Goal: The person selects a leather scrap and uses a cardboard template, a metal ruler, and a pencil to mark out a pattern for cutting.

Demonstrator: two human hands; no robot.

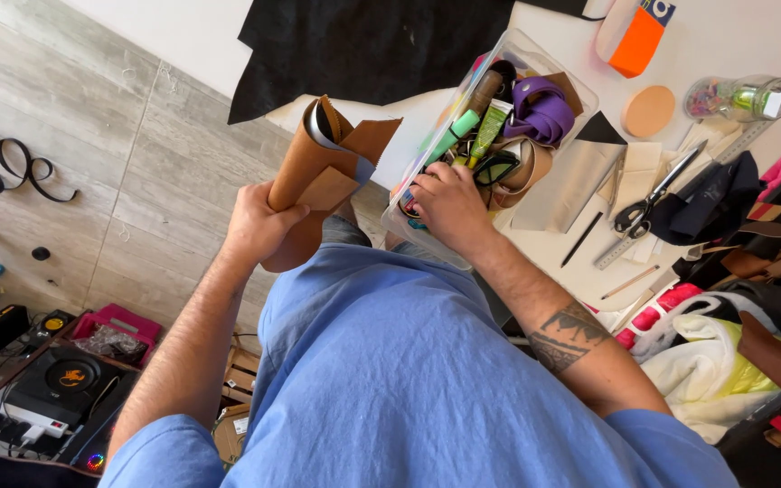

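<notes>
A white table [544, 262] fills the upper right of the frame, with a clear box [535, 50] of tools at its near edge and scissors [651, 194] to the right. At centre left, the left hand [255, 226] grips a rolled tan leather sheet [318, 172]. At centre, the right hand [449, 203] reaches into the box, fingers curled among the tools; what it grasps cannot be told.

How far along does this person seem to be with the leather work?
Early, it seems. Done: a brown leather roll is already picked up and held in the left hand. In hand: the right hand is reaching into the clear plastic box of tools and scraps. Left: the scissors and metal ruler lie on the white table, and the roll is not spread out.
</notes>
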